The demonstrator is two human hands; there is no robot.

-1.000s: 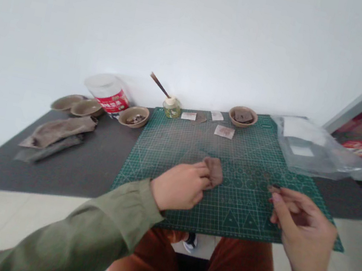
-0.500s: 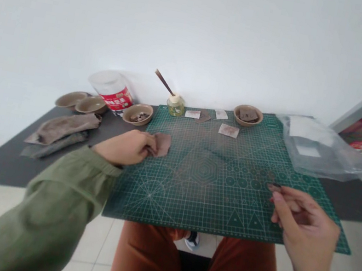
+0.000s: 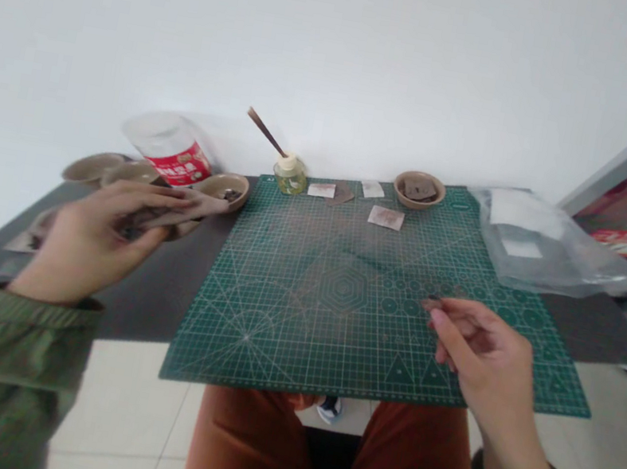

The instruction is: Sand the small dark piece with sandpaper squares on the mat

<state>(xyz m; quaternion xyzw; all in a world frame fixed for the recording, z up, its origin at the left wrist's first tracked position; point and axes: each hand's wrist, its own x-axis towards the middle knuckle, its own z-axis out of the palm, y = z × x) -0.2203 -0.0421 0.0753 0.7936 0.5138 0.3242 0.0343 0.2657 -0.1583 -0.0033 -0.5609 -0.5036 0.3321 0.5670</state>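
My left hand (image 3: 101,229) is raised over the dark table left of the green cutting mat (image 3: 276,309), its fingers and thumb closed on a brownish cloth (image 3: 196,210). The cloth reaches toward a bowl with small dark pieces (image 3: 230,189). Over the right part of the mat, my right hand (image 3: 482,345) pinches a small dark piece (image 3: 430,300) between thumb and fingertips. More cloth (image 3: 24,240) lies on the table, partly hidden behind my left hand.
At the back stand a red-labelled plastic jar (image 3: 173,153), a bottle with a brush (image 3: 289,174) and a bowl of brown pieces (image 3: 418,191). Small white pieces (image 3: 386,217) lie on the mat. A clear plastic bag (image 3: 535,245) covers its right rear corner.
My left hand has lifted the brownish cloth off the mat and moved left over the table. My right hand has shifted a little left with the small piece.
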